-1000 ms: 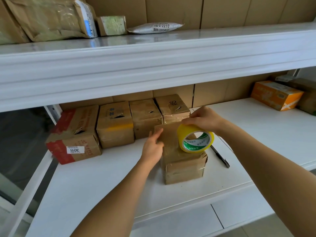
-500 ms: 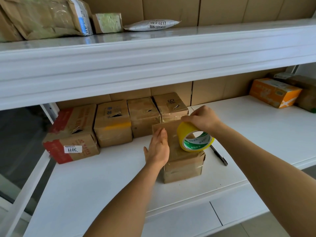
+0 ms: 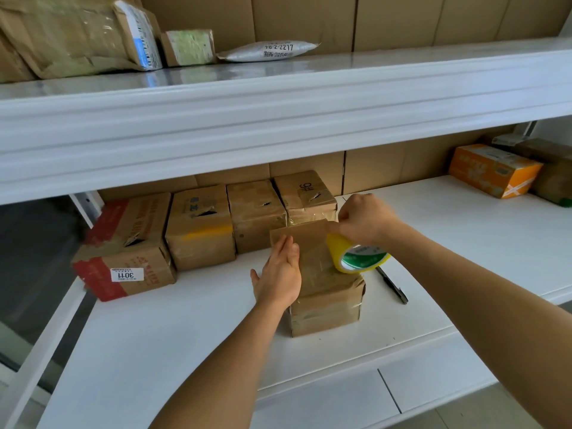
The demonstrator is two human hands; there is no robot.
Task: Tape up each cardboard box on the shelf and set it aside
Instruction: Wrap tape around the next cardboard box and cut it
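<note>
Reading labels: the red-printed box (image 3: 123, 249) at the left end of the row carries a white sticker marked "3011"; the grey mail bag (image 3: 267, 51) on the upper shelf (image 3: 278, 97) shows "2-2217"; the rightmost box in the row (image 3: 305, 195) has handwriting I cannot make out.
Hidden or cut off: the orange box (image 3: 492, 170) and brown box behind it sit at the far right, print too blurred to read; the tape roll's green inner label is illegible.
Task box: the cardboard box (image 3: 325, 292) stands on the lower shelf (image 3: 185, 335), in front of the row.
Left hand (image 3: 280, 274): flat, fingers straight, pressing the box's left top edge.
Right hand (image 3: 363, 219): curled around the yellow tape roll (image 3: 356, 253), which rests tilted on the box's top.
Pen (image 3: 391, 284): lies just right of the box.
</note>
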